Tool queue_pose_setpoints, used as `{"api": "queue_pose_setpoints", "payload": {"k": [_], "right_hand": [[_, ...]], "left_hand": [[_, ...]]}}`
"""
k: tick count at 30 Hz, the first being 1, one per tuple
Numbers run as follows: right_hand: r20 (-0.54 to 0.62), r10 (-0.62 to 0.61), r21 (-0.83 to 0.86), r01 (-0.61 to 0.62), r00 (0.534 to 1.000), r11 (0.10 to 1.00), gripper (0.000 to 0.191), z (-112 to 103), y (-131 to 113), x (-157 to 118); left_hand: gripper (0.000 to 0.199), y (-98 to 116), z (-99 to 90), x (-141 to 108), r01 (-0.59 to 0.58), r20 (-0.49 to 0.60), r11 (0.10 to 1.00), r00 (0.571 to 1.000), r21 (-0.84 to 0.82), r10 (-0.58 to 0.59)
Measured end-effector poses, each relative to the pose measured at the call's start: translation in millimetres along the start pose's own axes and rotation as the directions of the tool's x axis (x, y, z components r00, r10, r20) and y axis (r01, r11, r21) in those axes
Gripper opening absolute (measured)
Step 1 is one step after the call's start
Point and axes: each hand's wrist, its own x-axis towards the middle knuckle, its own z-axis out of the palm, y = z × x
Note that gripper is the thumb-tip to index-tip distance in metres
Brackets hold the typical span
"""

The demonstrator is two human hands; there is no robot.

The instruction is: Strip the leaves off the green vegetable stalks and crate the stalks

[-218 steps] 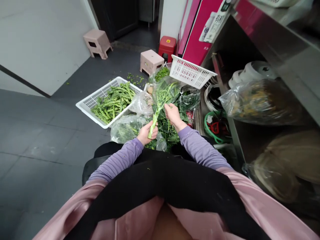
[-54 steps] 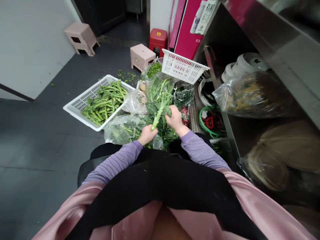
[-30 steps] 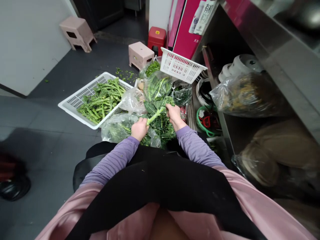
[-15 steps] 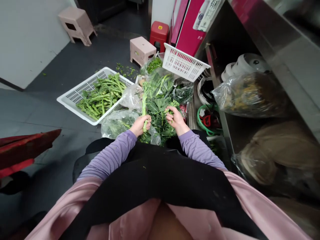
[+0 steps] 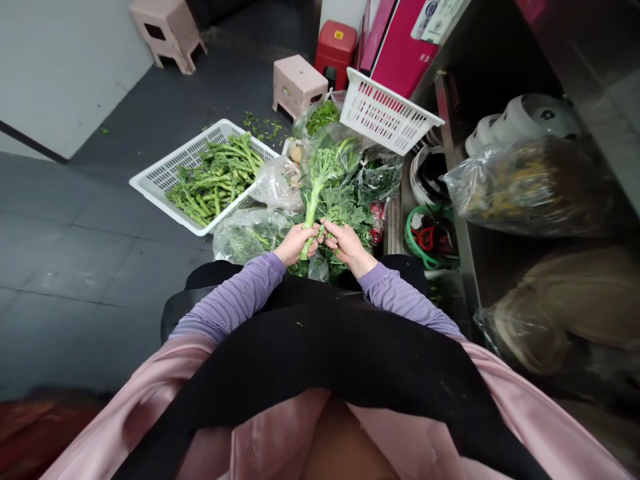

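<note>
Left hand [image 5: 299,244]: fingers wrapped around the lower end of one thick green stalk [image 5: 314,200]. Stalk stands nearly upright, leaning slightly to the right, its budded, leafy head above and beyond the fist; cut end shows just below the fingers.

Right hand [image 5: 346,243]: just beside the left, thumb and fingertips pinching a small green shoot [image 5: 323,230] close against the stalk; whether the shoot is joined to it cannot be told.

Beneath and beyond both hands: a loose heap of dark green leaves [image 5: 356,208]. Just left of the left hand: a clear plastic bag [image 5: 245,235] with greens inside. Beyond that hand, to its left: a second, whitish plastic bag [image 5: 277,183]. Farther left: a white slotted basket [image 5: 159,179], low and wide, holding a pile of green stalks [image 5: 220,177].

Beyond the right hand: a bag of dark greens [image 5: 380,177] and, farther, a tilted white basket [image 5: 387,113]. Right of the right hand: a green basket [image 5: 411,235] with red-handled items [image 5: 425,239] inside. Farther right, on a shelf: a clear bag of yellowish-brown contents [image 5: 520,187].

Well beyond both hands: one red stool [image 5: 337,50], two pale pink stools [image 5: 300,80].
</note>
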Motion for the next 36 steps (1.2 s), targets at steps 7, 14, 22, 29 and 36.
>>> {"api": "queue_pose_setpoints", "payload": {"k": [7, 14, 22, 29, 36], "right_hand": [[0.019, 0.006, 0.01, -0.006, 1.0, 1.0, 0.037, 4, 5, -2], [0.069, 0.143, 0.061, -0.147, 0.987, 0.987, 0.029, -1, -1, 0], [-0.057, 0.039, 0.117, -0.032, 0.998, 0.993, 0.035, -10, 8, 0], [-0.177, -0.077, 0.12, 0.099, 0.981, 0.988, 0.039, -8, 10, 1], [-0.206, 0.025, 0.24, 0.025, 0.978, 0.97, 0.031, -13, 12, 2]], "left_hand": [[0.027, -2, 1.6, 0, -0.083, -0.024, 0.983, 0.996, 0.166, 0.088], [0.022, 4, 1.8, 1, -0.094, -0.002, 0.947, 0.995, 0.307, 0.099], [0.011, -2, 6.0, 11, -0.029, -0.132, 0.973, 0.989, 0.227, 0.06], [0.018, -9, 13.7, 14, -0.062, -0.103, 0.956, 0.99, 0.286, 0.095], [0.016, -13, 17.1, 21, -0.119, -0.051, 0.9, 0.987, 0.42, 0.154]]}}
